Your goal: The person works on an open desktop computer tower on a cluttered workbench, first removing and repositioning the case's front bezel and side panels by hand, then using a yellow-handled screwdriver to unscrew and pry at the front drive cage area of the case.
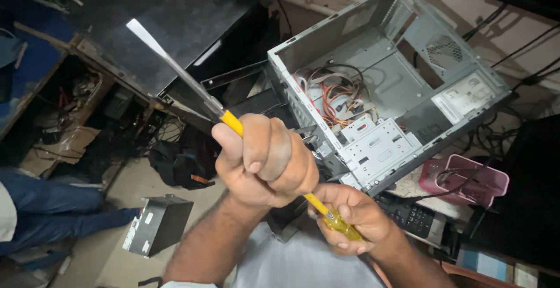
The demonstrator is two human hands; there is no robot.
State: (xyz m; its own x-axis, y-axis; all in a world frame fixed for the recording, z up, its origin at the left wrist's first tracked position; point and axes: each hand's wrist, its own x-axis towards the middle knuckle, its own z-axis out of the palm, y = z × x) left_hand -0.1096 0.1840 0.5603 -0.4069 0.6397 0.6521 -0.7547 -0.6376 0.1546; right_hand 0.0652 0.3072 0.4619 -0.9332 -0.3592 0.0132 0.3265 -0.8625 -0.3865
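Both hands are gripping one long flat-blade screwdriver (pixel 233 122) with a yellow shaft, held up right under the head camera. The left hand (pixel 265 160) is sitting dead centre with its fingers wrapped tight around the yellow part, thumb tucked over them. The right hand (pixel 353 218) is at about 5 o'clock from it, fingers curled shut around the clear yellow handle end. The metal blade is pointing out toward 10 o'clock, its flat tip hanging over a dark desk panel (pixel 175 20).

At 2 o'clock an open grey computer case (pixel 402 84) is lying on its side, with coloured cables (pixel 335 98) bunched inside. A pink basket (pixel 464 180) is sitting at 3 o'clock, and a small black box (pixel 157 224) is resting on the floor around 8 o'clock.
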